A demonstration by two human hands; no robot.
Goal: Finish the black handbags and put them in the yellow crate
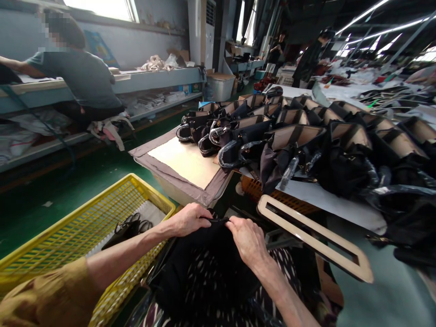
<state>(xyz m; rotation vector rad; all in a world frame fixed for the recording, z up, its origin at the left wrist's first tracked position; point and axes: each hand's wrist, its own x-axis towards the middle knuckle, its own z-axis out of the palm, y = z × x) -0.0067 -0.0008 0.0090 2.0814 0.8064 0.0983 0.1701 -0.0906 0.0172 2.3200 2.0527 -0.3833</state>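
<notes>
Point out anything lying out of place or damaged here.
One small thing: a pale scrap lies loose on the green floor beyond the yellow basket, like something dropped. No spill shows; the black fabric pinched by the left hand and right hand is too dark to check for damage.

Yellow lattice basket, green floor, person in grey seated at long bench, strip lights.
</notes>
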